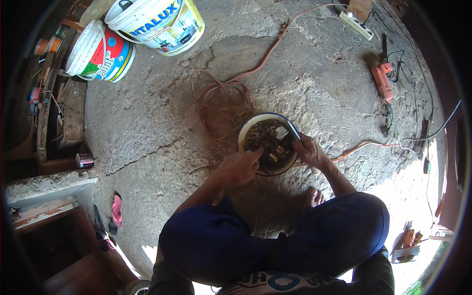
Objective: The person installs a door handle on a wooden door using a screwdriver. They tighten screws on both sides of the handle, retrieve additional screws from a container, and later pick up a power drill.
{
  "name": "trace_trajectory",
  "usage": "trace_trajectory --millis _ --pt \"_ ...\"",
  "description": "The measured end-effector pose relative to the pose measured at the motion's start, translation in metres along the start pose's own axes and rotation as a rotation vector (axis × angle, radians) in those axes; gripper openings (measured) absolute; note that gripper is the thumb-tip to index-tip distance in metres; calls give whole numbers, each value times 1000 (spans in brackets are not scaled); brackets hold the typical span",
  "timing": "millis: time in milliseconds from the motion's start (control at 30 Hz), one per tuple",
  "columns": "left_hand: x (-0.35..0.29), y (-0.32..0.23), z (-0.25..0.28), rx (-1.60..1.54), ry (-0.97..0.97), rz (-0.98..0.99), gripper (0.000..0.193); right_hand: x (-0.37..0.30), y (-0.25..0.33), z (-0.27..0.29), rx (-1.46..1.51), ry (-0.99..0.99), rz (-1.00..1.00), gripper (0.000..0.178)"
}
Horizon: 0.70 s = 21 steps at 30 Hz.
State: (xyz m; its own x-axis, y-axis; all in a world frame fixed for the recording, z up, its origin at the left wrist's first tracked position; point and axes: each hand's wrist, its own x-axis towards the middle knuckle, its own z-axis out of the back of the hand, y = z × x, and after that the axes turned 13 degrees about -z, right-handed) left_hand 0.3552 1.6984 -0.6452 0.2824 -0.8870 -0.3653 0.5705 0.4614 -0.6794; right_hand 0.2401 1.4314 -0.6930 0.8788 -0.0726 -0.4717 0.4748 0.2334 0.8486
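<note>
A round tub with pale inner walls stands on the floor in front of me, between my knees and a coil of cable. Small metal parts lie jumbled in it, among them a pale flat plate and a brass-coloured cylinder. My left hand reaches over the near left rim, its index finger stretched down among the parts; nothing shows in its grasp. On the right side, the fingers of my right hand are closed around the tub's rim.
Reddish cable lies looped beyond the tub. Two paint buckets stand far left. At the right lie an orange power drill and a white power strip. Wooden shelving and a pink slipper are at the left.
</note>
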Motion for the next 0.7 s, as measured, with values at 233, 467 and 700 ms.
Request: trace_trajectory --millis 233,467,700 --pt "-14 7 -1 -106 -28 -91 62 6 -11 -1 -30 2 12 42" --pt "-22 27 6 -71 -189 31 46 5 -14 -2 -8 -21 26 43" --pt "-3 8 19 213 -38 160 42 4 -6 0 -26 -16 35 44"
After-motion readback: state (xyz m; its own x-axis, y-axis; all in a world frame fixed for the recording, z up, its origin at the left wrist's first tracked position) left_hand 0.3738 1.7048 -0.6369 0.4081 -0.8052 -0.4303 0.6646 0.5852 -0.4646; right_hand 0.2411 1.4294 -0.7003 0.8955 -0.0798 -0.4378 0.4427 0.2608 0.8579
